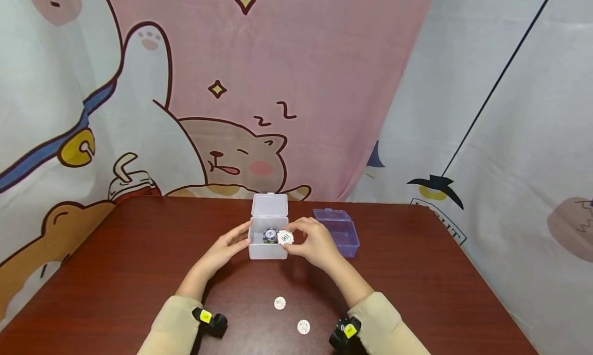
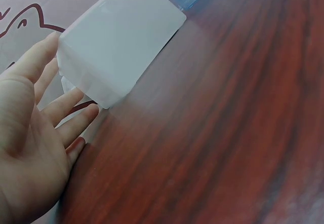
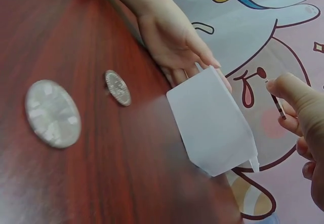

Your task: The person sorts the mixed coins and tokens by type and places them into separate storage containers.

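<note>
right hand (image 1: pixel 312 242) pinches a white chip (image 1: pixel 285 237) over the open white box (image 1: pixel 267 249), left hand (image 1: pixel 227 248) spread against its side; next, likely dropping it in

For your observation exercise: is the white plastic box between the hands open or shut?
Open. The white plastic box has its hinged lid standing upright behind it, and a blue chip shows inside.

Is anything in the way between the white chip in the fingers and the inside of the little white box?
Nothing visible blocks it. The right hand pinches the white chip right over the open white box, whose lid is tipped back. A blue chip already sits inside, beside it. The left hand rests on the box's outer side, not over the opening.
</note>
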A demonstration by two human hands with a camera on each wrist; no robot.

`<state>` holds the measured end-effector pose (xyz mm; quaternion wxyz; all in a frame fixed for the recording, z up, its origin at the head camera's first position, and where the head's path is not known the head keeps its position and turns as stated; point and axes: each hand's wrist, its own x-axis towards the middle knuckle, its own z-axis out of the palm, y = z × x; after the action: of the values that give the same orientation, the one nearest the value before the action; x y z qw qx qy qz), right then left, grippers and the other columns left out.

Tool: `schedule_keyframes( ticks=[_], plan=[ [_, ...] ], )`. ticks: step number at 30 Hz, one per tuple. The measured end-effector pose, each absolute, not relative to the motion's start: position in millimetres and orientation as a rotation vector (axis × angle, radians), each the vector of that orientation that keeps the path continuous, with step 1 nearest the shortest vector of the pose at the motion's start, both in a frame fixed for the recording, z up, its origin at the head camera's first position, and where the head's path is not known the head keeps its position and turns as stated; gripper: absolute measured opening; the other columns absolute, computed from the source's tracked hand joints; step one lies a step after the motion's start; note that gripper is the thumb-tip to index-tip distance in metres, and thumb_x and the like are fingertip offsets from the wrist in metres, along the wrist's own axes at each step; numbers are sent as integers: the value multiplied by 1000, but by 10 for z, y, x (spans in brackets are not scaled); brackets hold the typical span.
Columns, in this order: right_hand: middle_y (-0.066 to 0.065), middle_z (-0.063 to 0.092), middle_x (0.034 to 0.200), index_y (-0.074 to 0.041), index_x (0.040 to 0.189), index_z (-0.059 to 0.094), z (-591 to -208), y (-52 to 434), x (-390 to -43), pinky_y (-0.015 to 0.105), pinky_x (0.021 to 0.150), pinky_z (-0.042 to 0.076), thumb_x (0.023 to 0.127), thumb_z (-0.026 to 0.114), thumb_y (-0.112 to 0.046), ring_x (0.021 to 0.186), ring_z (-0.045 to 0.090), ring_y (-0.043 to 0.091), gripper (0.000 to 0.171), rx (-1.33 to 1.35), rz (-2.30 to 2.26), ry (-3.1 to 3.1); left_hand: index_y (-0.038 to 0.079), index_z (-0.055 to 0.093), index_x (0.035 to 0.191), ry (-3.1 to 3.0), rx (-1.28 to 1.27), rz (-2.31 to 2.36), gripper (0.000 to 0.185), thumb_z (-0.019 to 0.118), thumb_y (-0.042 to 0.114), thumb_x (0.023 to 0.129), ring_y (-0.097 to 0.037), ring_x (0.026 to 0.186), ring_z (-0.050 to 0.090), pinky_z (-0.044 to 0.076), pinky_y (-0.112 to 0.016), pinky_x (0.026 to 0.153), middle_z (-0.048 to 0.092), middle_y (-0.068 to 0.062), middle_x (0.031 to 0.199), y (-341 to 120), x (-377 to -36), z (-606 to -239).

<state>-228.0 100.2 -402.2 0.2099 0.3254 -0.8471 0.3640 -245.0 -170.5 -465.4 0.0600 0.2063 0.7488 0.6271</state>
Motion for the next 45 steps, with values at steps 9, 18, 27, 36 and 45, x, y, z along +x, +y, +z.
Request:
schedule_keyframes(
  ticks=[9,18,27,36,45],
  plan=[
    [-8,65,86,-13,94,74,-3993,880,-2413,28,67,44,67,88,-22,80,54,14,32,813,979,-2451,7,35,148,2259,607,1894,55,56,12,97,-38,131,39,30,-51,105,37,-20,147,-1703,-2442,-4651],
    [-4,67,89,-12,96,76,-4071,764,-2560,32,71,44,69,86,-25,86,58,27,32,762,970,-2513,4,33,148,2264,624,1898,56,55,11,98,-41,131,38,30,-52,104,35,-22,148,-1713,-2438,-4663],
    [-9,67,85,-17,95,76,-4214,678,-2643,27,63,41,68,87,-30,76,51,14,32,638,948,-2593,10,37,148,2299,588,1866,54,56,13,98,-38,131,38,29,-53,105,37,-17,148,-1736,-2443,-4665],
    [-9,66,83,-16,94,77,-4235,644,-2690,26,63,40,69,87,-30,73,48,12,31,606,952,-2617,11,36,149,2306,580,1847,54,55,14,98,-39,131,38,29,-54,104,36,-17,148,-1731,-2413,-4618],
    [-10,65,85,-18,96,77,-4209,652,-2698,27,63,41,69,86,-34,75,49,12,32,539,939,-2686,10,35,149,2302,593,1852,55,55,13,98,-38,131,39,30,-53,104,37,-17,148,-1715,-2444,-4653]
  ],
)
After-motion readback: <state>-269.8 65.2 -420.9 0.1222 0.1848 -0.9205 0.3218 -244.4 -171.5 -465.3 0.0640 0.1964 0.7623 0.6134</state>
